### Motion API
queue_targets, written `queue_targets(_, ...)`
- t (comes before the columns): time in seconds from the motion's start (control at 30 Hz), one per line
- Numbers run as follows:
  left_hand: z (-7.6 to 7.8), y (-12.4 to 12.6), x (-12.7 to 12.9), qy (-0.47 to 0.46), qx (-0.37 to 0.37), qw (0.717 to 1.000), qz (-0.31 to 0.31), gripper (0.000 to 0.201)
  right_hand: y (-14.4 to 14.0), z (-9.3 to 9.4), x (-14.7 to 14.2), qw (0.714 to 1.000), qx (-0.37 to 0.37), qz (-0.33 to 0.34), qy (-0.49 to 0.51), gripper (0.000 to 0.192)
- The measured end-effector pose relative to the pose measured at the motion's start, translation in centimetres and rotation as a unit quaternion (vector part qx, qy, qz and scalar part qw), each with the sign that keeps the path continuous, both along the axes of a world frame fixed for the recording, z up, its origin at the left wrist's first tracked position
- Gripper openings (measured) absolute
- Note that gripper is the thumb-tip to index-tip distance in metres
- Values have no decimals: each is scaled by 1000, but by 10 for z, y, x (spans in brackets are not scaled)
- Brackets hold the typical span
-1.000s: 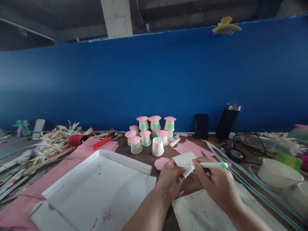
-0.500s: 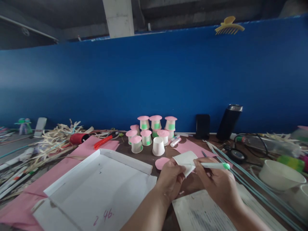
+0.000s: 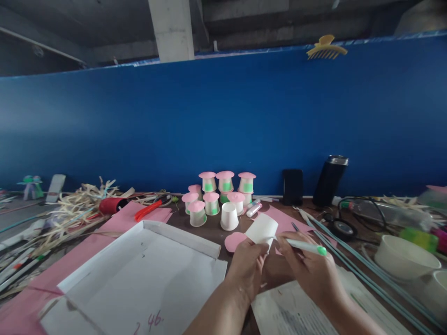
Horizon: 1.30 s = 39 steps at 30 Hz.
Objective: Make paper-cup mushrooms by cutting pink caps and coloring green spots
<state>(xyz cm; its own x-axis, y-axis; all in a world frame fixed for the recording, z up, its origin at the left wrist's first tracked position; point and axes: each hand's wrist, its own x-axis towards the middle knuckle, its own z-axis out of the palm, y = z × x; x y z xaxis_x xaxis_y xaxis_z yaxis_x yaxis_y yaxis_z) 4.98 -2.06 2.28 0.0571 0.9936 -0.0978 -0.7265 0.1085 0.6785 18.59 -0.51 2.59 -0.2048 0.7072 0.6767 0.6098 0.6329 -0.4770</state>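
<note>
On my feed both hands are up over the surface, close together, right of the box. Left hand: forearm rising from the bottom edge, nearly closed, thumb on the near side of the paper, pinching its lower edge; fingers partly hidden. Right hand: forearm coming in from lower right, fingers curled in a writing-type grip around the pen, green end out to the right, other end pointing left at the paper. Tip sits at the paper's right edge; I can't tell whether it touches. Paper is held in the air, slightly curved, tilted back, just beyond the left thumb. Pink disc lies flat on the surface just left of it; plain white cup stands upside down behind the disc, pink-topped cups grouped around and behind it. Printed sheet lies below the right hand. Versus half a second ago: paper has swung up, now showing me more of its face, its top leaning further away. Left wrist has turned with it. Pen slants more, green end lower. Whole view has dropped a little in frame, so my camera tipped up slightly. Cups and disc keep the same layout.
</note>
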Motion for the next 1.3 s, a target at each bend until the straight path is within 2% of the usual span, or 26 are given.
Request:
queue_targets(0.3,3,-3,-1,-48,36,998,-3,13,0,1,3,999,30,16,5,18)
queue_targets(0.6,2,-6,3,-105,18,994,19,12,-3,2,0,998,57,18,13,14)
queue_targets(0.9,1,-5,3,-130,-42,990,47,9,-5,0,-4,999,25,35,20,13)
queue_targets(1.3,0,-1,1,-156,-81,980,89,18,-8,-1,-7,998,-39,40,5,19)
